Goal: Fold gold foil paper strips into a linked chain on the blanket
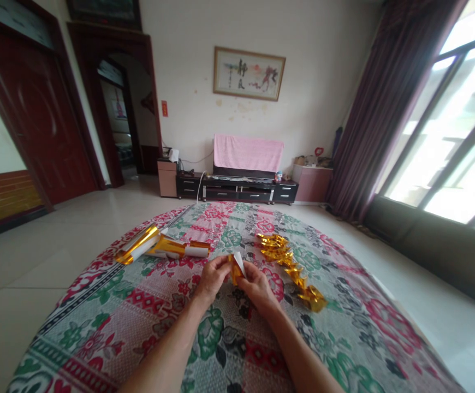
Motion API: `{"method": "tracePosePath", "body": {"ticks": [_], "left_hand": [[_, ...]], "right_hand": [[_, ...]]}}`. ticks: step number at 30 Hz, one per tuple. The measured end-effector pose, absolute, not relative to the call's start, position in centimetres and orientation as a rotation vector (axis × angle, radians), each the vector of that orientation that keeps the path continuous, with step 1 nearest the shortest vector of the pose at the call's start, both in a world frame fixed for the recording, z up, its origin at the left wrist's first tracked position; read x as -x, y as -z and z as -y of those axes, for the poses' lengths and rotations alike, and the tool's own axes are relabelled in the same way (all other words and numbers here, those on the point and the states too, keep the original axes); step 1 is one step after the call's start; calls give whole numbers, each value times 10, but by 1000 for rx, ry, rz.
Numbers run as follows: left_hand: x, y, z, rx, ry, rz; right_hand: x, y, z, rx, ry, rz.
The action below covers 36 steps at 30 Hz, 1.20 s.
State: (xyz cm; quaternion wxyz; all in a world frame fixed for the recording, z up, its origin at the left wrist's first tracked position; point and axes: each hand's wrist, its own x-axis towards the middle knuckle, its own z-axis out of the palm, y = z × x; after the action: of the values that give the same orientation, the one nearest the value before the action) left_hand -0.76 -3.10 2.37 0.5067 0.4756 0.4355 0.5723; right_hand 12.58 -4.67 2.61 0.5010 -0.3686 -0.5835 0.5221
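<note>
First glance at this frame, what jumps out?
The left hand and right hand pinch a small gold foil piece at centre, over a floral cloth spread on the floor. A row of folded gold pieces trails off to their right; loose gold-and-white sheets lie to the left.

Gold-and-white paper (pixel 236 267) at centre; shiny gold pieces (pixel 289 262) right of it; gold-white rolls (pixel 161 246) left; red, green, white floral cloth (pixel 139 316) below; pink towel (pixel 248 153) above; dark red door (pixel 45 125) upper left.
</note>
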Motion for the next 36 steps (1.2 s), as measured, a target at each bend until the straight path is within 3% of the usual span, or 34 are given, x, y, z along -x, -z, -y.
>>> {"method": "tracePosePath", "body": {"ticks": [20,36], "left_hand": [[11,-16,31,-990,-1364,-879],[10,-21,33,-946,-1328,-810]], "right_hand": [[-129,-29,49,948,-1297,1413],[-126,-13,43,1041,-1061,1429]]}}
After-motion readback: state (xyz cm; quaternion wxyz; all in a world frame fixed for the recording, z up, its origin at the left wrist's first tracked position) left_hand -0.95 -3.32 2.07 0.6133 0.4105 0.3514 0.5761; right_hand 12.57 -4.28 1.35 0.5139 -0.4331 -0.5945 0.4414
